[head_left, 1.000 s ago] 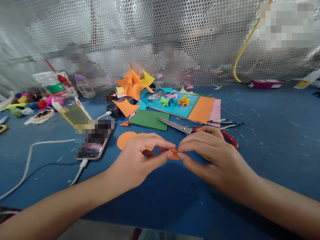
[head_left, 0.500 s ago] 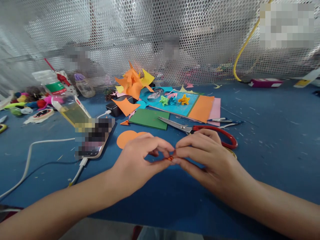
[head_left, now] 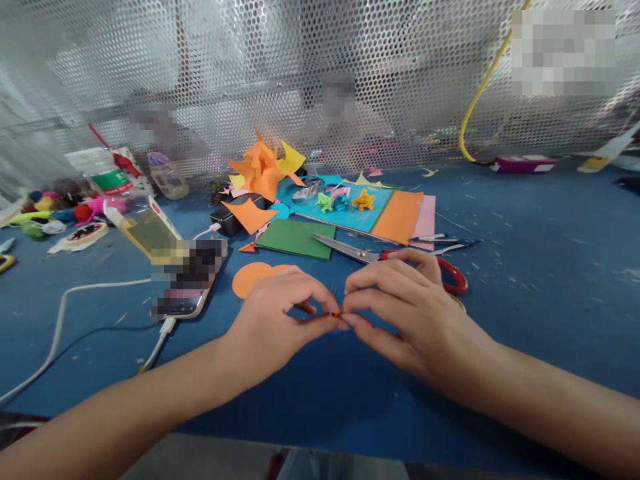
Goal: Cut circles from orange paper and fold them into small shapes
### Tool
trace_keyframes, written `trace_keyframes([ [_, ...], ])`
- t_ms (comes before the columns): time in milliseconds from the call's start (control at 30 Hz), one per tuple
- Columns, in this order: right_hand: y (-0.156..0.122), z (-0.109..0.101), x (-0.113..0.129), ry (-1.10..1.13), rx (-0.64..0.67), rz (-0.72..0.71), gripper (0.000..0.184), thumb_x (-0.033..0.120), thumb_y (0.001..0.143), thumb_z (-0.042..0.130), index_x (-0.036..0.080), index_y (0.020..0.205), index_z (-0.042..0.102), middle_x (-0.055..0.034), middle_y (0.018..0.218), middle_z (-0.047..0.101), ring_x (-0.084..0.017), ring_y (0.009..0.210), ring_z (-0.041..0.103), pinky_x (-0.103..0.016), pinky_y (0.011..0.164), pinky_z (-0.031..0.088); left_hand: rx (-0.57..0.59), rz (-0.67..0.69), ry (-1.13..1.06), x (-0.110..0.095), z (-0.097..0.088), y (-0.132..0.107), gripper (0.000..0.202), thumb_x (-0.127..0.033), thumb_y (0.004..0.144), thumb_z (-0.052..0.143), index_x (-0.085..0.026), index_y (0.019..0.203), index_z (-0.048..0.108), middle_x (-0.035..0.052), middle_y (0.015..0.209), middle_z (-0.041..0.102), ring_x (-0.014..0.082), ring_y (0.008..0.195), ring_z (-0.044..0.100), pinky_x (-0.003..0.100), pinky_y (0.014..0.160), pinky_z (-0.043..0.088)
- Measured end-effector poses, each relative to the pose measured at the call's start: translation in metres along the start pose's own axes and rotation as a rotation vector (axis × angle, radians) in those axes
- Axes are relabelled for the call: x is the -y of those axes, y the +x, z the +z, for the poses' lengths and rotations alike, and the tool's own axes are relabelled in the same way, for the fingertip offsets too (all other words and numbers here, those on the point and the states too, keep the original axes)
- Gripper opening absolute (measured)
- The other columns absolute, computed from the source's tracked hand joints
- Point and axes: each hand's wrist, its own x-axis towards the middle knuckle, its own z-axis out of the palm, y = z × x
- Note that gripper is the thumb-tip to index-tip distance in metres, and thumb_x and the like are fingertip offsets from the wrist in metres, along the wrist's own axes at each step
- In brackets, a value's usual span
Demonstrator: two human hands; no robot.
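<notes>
My left hand pinches a tiny piece of orange paper between thumb and forefinger. From the other side my right hand closes on the same piece, its fingertips meeting those of the left. Most of the paper is hidden by the fingers, so its folds cannot be made out. Behind my left hand lie orange paper circles, partly covered by it. Red-handled scissors lie just beyond my right hand, which hides part of the handles. A green paper stack is under the blade tips.
Small folded paper figures sit on blue sheets. Orange scraps pile up behind a black box. To the left, a phone with a white cable leans on a bottle. A perforated metal screen borders the table.
The view has shifted slightly. Both hands still hold the orange paper, and the fingertips have moved a little around it, with less orange showing.
</notes>
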Motion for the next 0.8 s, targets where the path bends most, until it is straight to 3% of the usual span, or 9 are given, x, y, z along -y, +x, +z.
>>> trace_keyframes([
  [333,-0.002,0.006,0.0,0.047,-0.056,0.009,0.012,0.022,0.089,0.05,0.022,0.079,0.058,0.0016,0.085,0.063,-0.014,0.08,0.057,-0.036,0.086,0.028,-0.029,0.118,0.093,0.003,0.001,-0.001,0.012,-0.017,0.072,0.069,-0.018,0.069,0.058,-0.0025,0.067,0.064,0.0103,0.065,0.057,0.023,0.062,0.049],
  [467,0.001,0.003,-0.005,0.049,-0.121,0.119,0.006,0.018,0.081,0.058,0.021,0.077,0.059,0.0001,0.083,0.063,-0.015,0.078,0.057,-0.037,0.081,0.033,-0.069,0.009,0.013,0.008,0.001,0.003,0.025,-0.025,0.067,0.074,-0.019,0.088,0.061,0.001,0.085,0.066,0.0126,0.076,0.06,0.024,0.067,0.053],
  [633,0.003,0.001,-0.008,0.223,-0.079,0.253,0.008,0.018,0.083,0.053,0.022,0.086,0.06,-0.0035,0.09,0.062,-0.018,0.088,0.058,-0.037,0.082,0.042,-0.006,-0.112,-0.121,0.011,-0.004,0.008,0.009,-0.025,0.076,0.065,-0.017,0.076,0.063,0.0008,0.076,0.065,0.0104,0.068,0.06,0.021,0.063,0.053],
  [800,0.003,0.002,-0.01,0.342,-0.072,0.313,0.02,0.016,0.082,0.051,0.02,0.101,0.057,-0.0053,0.1,0.061,-0.017,0.095,0.057,-0.033,0.083,0.047,-0.026,-0.279,-0.177,0.014,-0.008,0.011,0.018,-0.034,0.074,0.066,-0.016,0.079,0.064,0.0019,0.074,0.066,0.0101,0.058,0.058,0.019,0.05,0.049],
])
